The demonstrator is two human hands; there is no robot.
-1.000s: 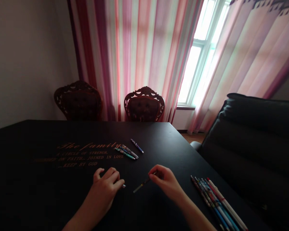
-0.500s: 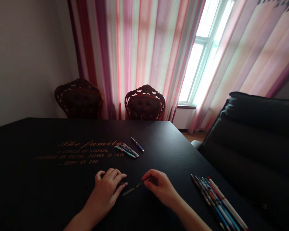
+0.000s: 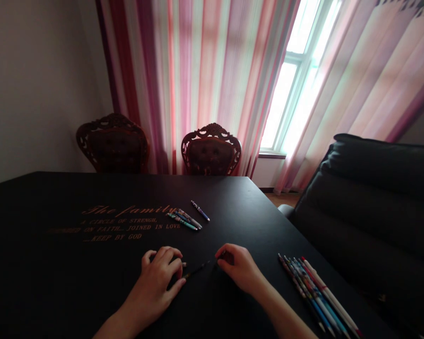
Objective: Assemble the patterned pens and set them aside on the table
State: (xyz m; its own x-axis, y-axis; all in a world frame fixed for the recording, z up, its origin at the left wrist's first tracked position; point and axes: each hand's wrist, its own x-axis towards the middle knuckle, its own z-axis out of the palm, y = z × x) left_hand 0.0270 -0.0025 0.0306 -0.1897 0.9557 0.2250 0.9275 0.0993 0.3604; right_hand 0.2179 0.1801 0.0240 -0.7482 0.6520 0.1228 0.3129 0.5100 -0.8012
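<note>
My left hand (image 3: 160, 275) is over the black table, thumb and forefinger closed on the near end of a thin dark stick that looks like a pen refill (image 3: 199, 268). Its narrow tip points up and to the right. A small pale end of something (image 3: 184, 264) shows beside the left fingers; the rest is hidden under them. To the right, my right hand (image 3: 238, 263) has its fingers curled with thumb and forefinger close together, a short gap from the refill's tip. Whether anything small is inside that hand cannot be made out.
Several patterned pens (image 3: 185, 220) lie in a group beyond my hands, with a purple pen (image 3: 200, 210) beside them. Another row of pens (image 3: 318, 294) lies at the right edge of the table (image 3: 233, 197). Chairs (image 3: 211, 150) and a black recliner (image 3: 378, 212) surround it.
The refill has passed from my right fingers to my left thumb and forefinger. My right hand has drawn slightly away from it. The pens on the table lie as before.
</note>
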